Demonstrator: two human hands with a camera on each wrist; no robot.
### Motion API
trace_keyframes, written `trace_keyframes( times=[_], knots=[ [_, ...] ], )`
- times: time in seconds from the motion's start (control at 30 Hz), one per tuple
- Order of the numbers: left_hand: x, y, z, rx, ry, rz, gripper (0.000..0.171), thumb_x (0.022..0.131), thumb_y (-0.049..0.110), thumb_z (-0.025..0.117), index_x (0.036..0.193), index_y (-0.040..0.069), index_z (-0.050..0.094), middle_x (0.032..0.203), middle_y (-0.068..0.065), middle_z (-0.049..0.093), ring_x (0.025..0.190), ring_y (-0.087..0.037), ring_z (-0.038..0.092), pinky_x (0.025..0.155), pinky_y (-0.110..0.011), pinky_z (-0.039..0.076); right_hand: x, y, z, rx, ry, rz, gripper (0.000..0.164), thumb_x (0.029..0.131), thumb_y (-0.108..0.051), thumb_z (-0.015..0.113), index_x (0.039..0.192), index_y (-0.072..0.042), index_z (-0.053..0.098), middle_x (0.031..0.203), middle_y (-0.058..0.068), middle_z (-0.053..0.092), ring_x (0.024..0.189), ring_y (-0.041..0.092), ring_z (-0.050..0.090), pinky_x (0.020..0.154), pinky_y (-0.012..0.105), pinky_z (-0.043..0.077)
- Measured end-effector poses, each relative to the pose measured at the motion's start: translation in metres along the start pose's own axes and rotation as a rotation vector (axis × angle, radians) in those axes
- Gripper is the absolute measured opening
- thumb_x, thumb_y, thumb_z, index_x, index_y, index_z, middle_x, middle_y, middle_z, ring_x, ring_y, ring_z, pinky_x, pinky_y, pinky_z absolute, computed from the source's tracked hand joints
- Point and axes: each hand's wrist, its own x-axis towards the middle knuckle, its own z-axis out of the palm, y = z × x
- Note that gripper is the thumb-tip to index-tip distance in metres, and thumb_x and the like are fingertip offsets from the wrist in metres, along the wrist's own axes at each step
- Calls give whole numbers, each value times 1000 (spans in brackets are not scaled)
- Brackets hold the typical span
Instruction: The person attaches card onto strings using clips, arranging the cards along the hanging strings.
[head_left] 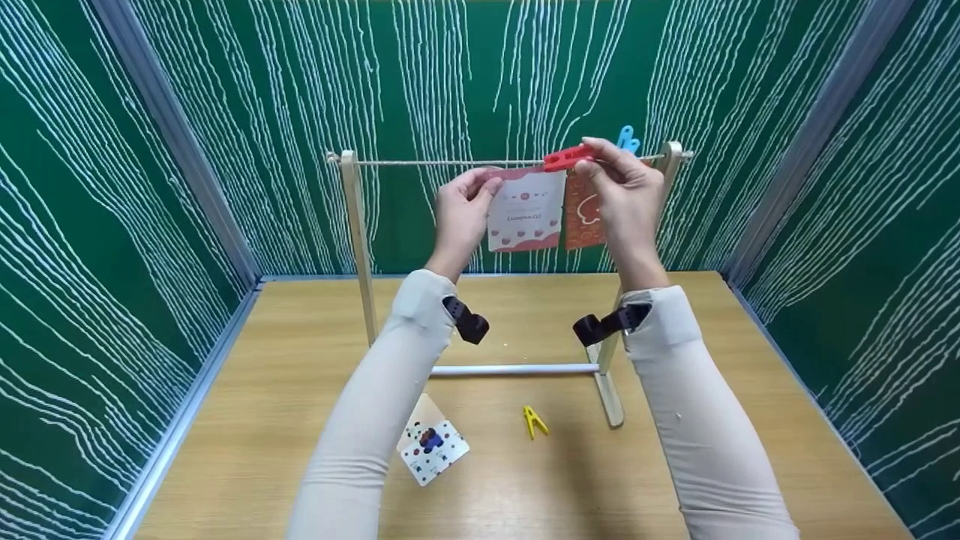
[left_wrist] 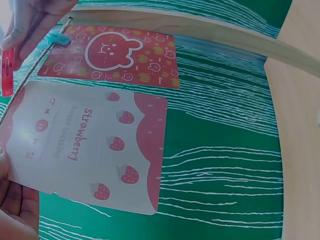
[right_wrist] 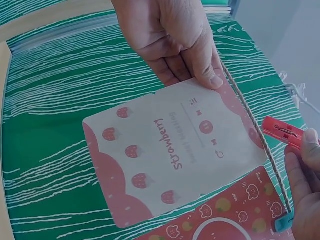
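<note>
My left hand [head_left: 463,217] pinches the corner of a white and pink strawberry card [head_left: 525,210] between thumb and fingers, holding it against the string [head_left: 442,163]. In the right wrist view, "Strawberry" is printed on that card [right_wrist: 165,150]. A red clothespin [head_left: 568,158] is gripped by my right hand [head_left: 626,191], close to the string above the card's right corner. Beside it hangs an orange-red bear card [left_wrist: 110,55], held on the string by a blue clothespin [left_wrist: 59,39]. The right hand partly hides this card in the head view.
The string runs between two wooden posts [head_left: 358,255] joined low by a white bar [head_left: 517,370]. On the wooden table [head_left: 285,420] lie a yellow clothespin [head_left: 534,422] and overlapping cards [head_left: 435,452], partly behind the left sleeve. Green walls [head_left: 300,90] with white lines surround the table.
</note>
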Motion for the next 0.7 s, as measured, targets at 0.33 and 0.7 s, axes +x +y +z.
trace_keyframes(
  times=[0.33, 0.7],
  knots=[
    [0, 0, 1, 7, -4, -6, 23, 93, 18, 60, 113, 8, 69, 111, -7, 71, 93, -14, 62, 85, -24, 51, 10, -7, 5, -180, -54, -45, 29, 85, -21, 70, 112, -11, 72, 108, 7, 71, 92, 10, 64, 86, 19, 51],
    [0, 0, -1, 44, -5, 5, 22, 93, 17, 60, 111, 7, 69, 111, -8, 71, 93, -15, 63, 84, -24, 51, 10, -7, 13, -288, -97, -151, 25, 87, -17, 68, 110, -8, 72, 104, 8, 71, 88, 4, 61, 84, 17, 51]
  ],
)
